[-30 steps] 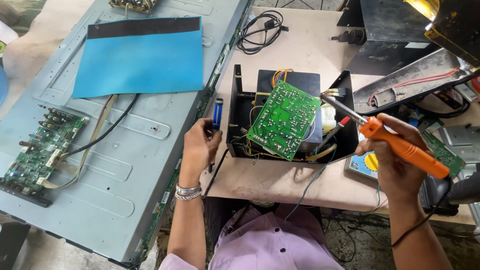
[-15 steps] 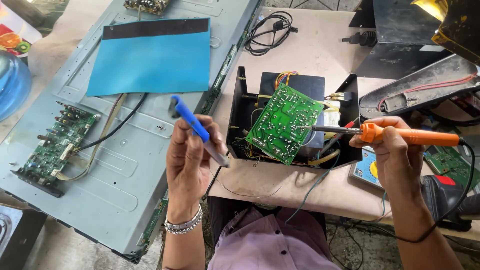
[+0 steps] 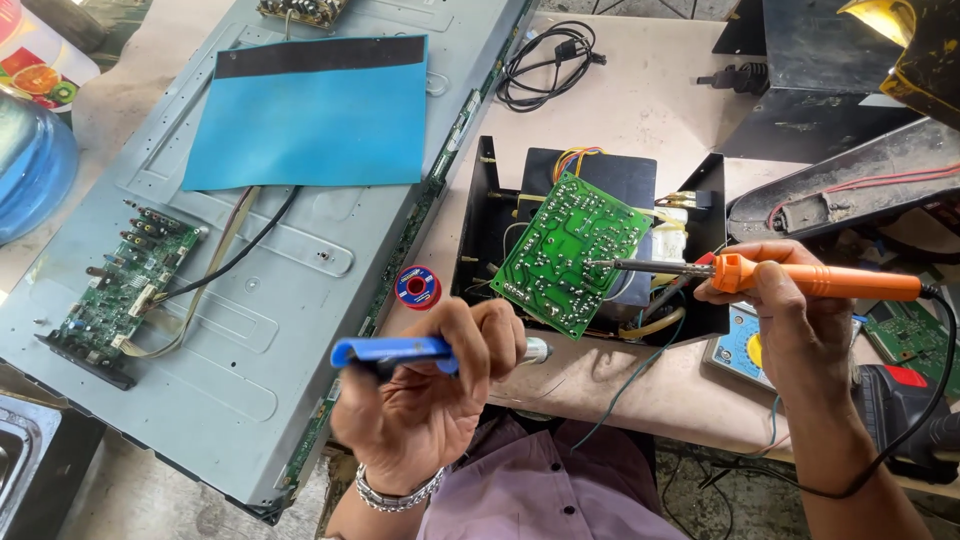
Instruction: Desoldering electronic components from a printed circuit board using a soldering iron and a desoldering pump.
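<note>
While the right hand (image 3: 790,310) grips an orange-handled soldering iron (image 3: 800,280), its metal tip touches the solder side of a green circuit board (image 3: 570,255) tilted up in an open black metal case (image 3: 480,220) on the bench (image 3: 650,110). The left hand (image 3: 430,400) is closed around a blue-barrelled desoldering pump (image 3: 400,352), held level just below the board, its silver nozzle pointing right. A small red solder spool (image 3: 417,288) lies beside the case, near a grey flat-panel back (image 3: 250,330) carrying a blue sheet (image 3: 310,115).
</note>
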